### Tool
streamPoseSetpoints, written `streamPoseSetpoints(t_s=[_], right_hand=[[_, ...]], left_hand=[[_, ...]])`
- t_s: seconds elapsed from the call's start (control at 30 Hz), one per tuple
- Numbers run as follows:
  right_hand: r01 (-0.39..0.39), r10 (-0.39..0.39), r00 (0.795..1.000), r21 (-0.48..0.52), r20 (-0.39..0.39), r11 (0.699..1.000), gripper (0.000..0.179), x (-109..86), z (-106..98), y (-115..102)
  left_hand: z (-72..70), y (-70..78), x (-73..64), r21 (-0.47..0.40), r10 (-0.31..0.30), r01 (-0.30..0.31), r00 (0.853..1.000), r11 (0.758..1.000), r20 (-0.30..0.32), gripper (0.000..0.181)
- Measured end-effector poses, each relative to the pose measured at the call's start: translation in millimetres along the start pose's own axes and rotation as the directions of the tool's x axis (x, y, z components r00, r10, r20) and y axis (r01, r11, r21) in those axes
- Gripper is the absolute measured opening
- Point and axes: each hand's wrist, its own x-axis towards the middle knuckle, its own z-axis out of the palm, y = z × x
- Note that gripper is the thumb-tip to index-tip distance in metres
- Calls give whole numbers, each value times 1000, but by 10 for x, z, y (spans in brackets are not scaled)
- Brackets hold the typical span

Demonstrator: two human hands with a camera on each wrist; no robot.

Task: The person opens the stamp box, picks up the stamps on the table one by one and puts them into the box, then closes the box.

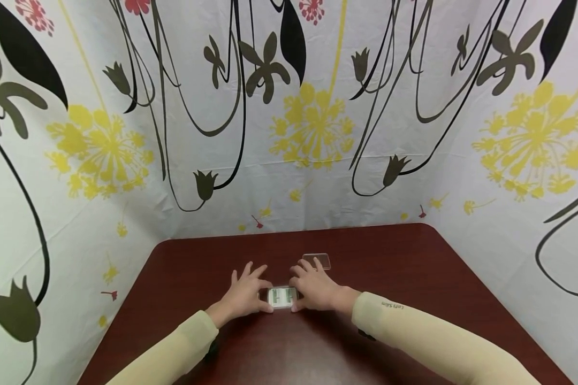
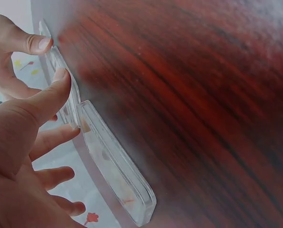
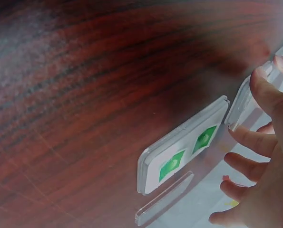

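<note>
A small clear plastic case (image 1: 282, 297) with white and green contents lies on the table between the two hands. My left hand (image 1: 243, 297) pinches its left end between thumb and index finger, the other fingers spread. At the right end my right hand (image 1: 316, 289) holds it the same way. Both thumbs touch a clear case in the left wrist view (image 2: 67, 85) and right wrist view (image 3: 248, 97). Below my left palm shows another clear case (image 2: 117, 164). Beside my right hand is a white-backed case (image 3: 184, 147) with two green pictures.
A thin clear plastic lid (image 1: 325, 259) lies just beyond the right hand, partly behind its fingers. The reddish-brown table (image 1: 212, 254) has rounded far corners. White cloth (image 1: 250, 139) with a flower print hangs around its back and sides.
</note>
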Motion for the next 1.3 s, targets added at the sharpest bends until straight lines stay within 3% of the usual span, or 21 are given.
streamPoseSetpoints(t_s=[0.87, 1.3], right_hand=[[-44, 46, 998, 66, -34, 997, 58, 48, 11, -53], [-106, 106, 994, 84, -1, 991, 55, 48, -45, -131]], left_hand=[[18, 9, -5, -45, -72, 73, 997, 996, 12, 53], [-53, 51, -7, -27, -65, 67, 995, 997, 78, 55]])
